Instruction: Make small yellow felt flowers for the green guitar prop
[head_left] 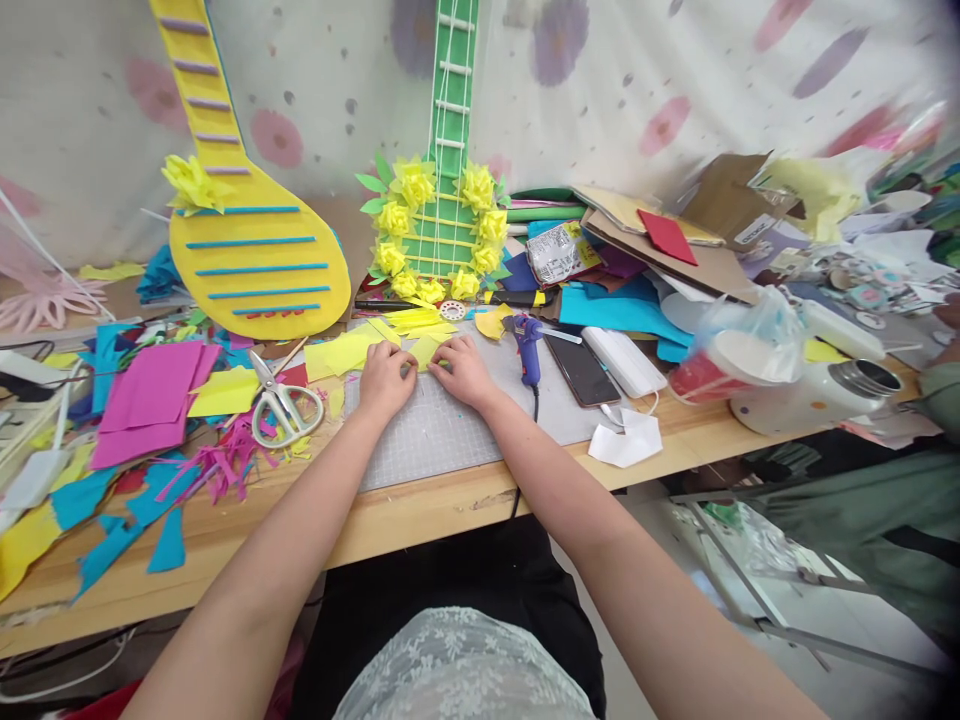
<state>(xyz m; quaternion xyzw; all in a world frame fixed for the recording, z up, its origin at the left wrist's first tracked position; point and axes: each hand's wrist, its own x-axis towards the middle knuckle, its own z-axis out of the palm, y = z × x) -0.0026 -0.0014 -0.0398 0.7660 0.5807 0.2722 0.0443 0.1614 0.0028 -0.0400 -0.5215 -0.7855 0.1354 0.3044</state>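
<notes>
A small piece of yellow crepe paper (pixel 423 350) is stretched between my two hands, just above the grey cutting mat (pixel 427 430). My left hand (pixel 385 382) pinches its left side with curled fingers. On the right side my right hand (pixel 462 372) has its thumb and fingertips closed on the same piece. More yellow crepe paper (pixel 337 352) lies left of my left hand, and folded yellow strips (pixel 416 318) lie behind both hands. A purple glue gun (pixel 526 350) rests to the right of my right hand. White-handled scissors (pixel 281 408) lie on scraps at the left.
A yellow paper instrument (pixel 259 240) and a green one (pixel 442 225) ringed with yellow flowers lean on the back wall. Right of the glue gun are a phone (pixel 581 370), a white box-like device (pixel 622 362) and a metal-necked bottle (pixel 802 397). Magenta paper (pixel 150 395) covers the left.
</notes>
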